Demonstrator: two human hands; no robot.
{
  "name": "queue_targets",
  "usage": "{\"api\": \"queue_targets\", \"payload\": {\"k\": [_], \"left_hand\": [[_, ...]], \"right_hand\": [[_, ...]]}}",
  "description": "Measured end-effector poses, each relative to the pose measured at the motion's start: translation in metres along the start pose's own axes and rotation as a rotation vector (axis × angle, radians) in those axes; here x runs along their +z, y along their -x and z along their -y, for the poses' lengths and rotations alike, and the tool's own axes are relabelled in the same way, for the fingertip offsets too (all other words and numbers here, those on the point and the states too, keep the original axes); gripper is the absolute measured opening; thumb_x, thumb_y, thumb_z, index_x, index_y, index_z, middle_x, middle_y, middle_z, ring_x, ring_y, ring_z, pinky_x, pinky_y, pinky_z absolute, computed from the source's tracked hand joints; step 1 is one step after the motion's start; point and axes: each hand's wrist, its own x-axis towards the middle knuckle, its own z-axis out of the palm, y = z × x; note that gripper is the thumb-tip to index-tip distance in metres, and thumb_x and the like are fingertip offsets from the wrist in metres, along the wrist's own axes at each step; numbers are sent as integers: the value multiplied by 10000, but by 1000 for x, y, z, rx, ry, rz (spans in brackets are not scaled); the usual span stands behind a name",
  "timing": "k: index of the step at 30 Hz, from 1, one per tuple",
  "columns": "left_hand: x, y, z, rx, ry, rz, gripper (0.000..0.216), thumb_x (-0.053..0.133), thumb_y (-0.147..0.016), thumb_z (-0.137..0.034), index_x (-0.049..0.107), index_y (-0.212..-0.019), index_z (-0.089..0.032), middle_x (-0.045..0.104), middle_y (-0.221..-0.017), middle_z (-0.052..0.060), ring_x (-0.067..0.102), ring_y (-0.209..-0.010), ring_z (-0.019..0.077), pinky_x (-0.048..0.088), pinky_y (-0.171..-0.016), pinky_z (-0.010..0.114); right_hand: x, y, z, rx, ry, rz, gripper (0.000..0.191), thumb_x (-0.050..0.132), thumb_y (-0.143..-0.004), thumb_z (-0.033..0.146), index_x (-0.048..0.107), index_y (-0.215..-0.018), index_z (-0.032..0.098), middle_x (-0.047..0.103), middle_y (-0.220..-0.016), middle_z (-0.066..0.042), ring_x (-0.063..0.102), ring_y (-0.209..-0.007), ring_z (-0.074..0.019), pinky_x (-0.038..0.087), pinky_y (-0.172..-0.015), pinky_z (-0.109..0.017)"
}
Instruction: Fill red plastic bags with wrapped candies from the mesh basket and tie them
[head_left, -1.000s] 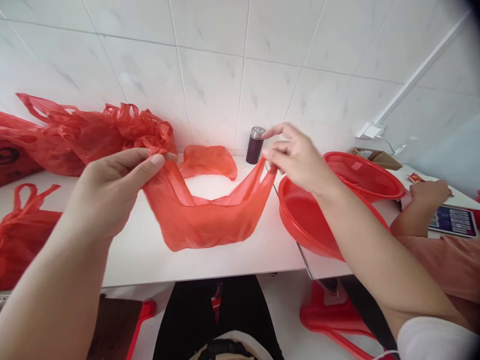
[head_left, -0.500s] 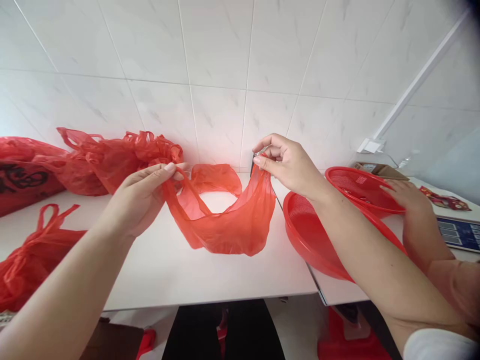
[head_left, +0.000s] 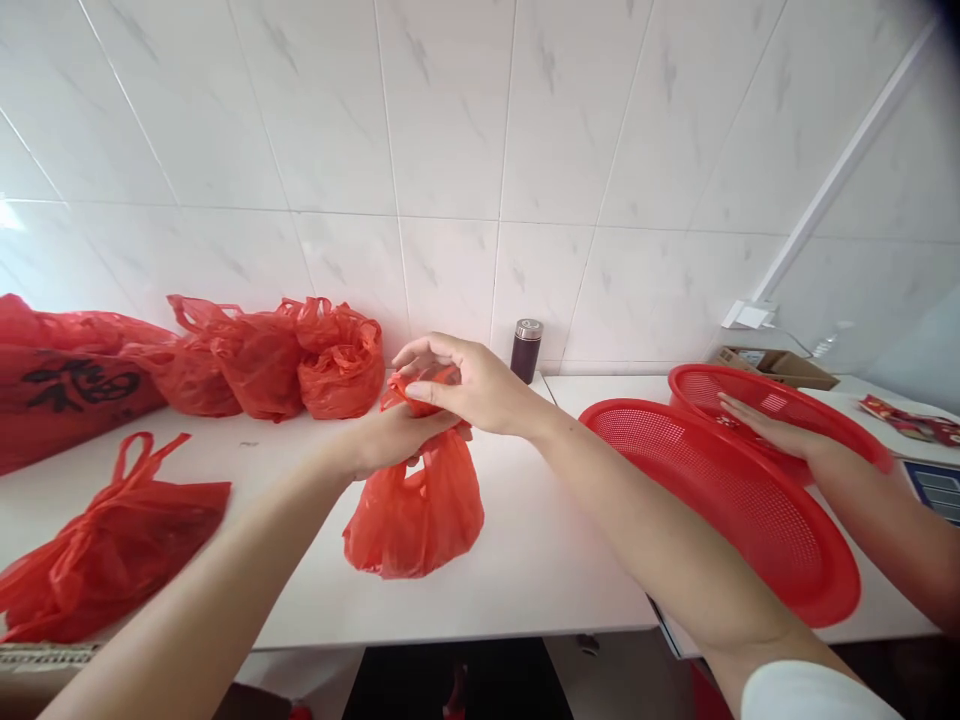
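Note:
A red plastic bag (head_left: 416, 510) hangs over the middle of the white table (head_left: 540, 560), its bottom touching the tabletop. Both of my hands meet at its top. My left hand (head_left: 397, 435) grips the gathered neck from below, its fingers wrapped around the plastic. My right hand (head_left: 469, 385) sits just above it and pinches the bag's handles between thumb and fingers.
More red bags lie at the left: a pile by the wall (head_left: 300, 355), a flat one in front (head_left: 105, 545), and a printed one (head_left: 67, 385). A dark flask (head_left: 526, 350) stands by the wall. Two red mesh baskets (head_left: 720, 500) sit at the right, another person's hand (head_left: 765, 430) on the far one.
My hands held the bag's handles wide apart. They have come together at the middle, gathering the handles. The bag now hangs bunched. The other person's hand moved onto the far basket.

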Motion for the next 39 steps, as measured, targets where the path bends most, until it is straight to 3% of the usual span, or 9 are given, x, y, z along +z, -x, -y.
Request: {"api": "queue_targets", "payload": {"k": [3,7,11,17,21,26,31,34,39], "left_hand": [[-5,4,5,-46,133,-41,358,490,-872,-529,574,-785,-192,441,-610,-26,456,-557,118,384,-502,237],[-14,5,20,-50,201,-55,413,498,-852,-587,582,-834,-184,401,-575,-44,410,-505,102,342,-468,223],[-16,6,30,-57,195,-37,432,455,-872,-602,589,-906,-194,431,-547,-40,455,-512,119,317,-476,226],[-10,10,28,29,203,23,369,497,-873,-564,570,-850,-203,419,-597,-43,412,-516,102,317,-480,233],[-8,11,33,-5,247,-20,381,479,-880,-571,490,-765,-207,465,-566,-40,441,-512,108,360,-487,230],[-15,20,30,112,134,121,327,518,-895,-431,578,-694,-180,581,-695,-4,516,-594,109,429,-583,245],[-11,22,24,145,-97,178,146,583,-827,-311,680,-803,-203,602,-696,-6,529,-616,129,439,-609,259],[-2,17,32,181,-237,92,153,518,-772,-162,659,-784,-218,618,-730,-8,538,-650,138,421,-591,248],[16,5,53,374,-484,-316,242,389,-645,-21,522,-711,-213,547,-653,-31,474,-560,111,381,-533,223]], "right_hand": [[1,12,-21,79,-28,10,257,631,-843,288,575,-1091,257,625,-1107,-13,587,-1026,-152,496,-855,-333],[4,36,-39,218,-137,-27,122,584,-864,275,550,-970,226,606,-854,12,628,-774,-123,532,-735,-318],[10,51,-30,197,-106,-214,106,561,-877,300,544,-956,232,573,-858,11,616,-795,-126,525,-736,-312],[28,44,-36,228,-39,-185,180,574,-854,239,538,-1030,252,625,-930,12,620,-859,-133,511,-775,-324],[37,49,-26,151,-89,-332,102,550,-859,208,519,-951,237,603,-891,11,610,-850,-126,512,-749,-289],[41,65,3,-117,-31,-102,114,551,-872,170,549,-959,243,628,-906,12,601,-860,-123,473,-888,-327],[43,60,-30,103,-229,-180,250,452,-966,366,523,-1187,272,629,-1092,-29,590,-1032,-156,443,-943,-353],[49,59,-58,273,-298,-124,347,384,-983,445,526,-1251,276,644,-989,-20,603,-993,-167,450,-926,-353],[56,66,-75,326,-506,-48,321,453,-958,405,546,-1245,297,648,-970,-6,613,-991,-169,456,-928,-345]]}}
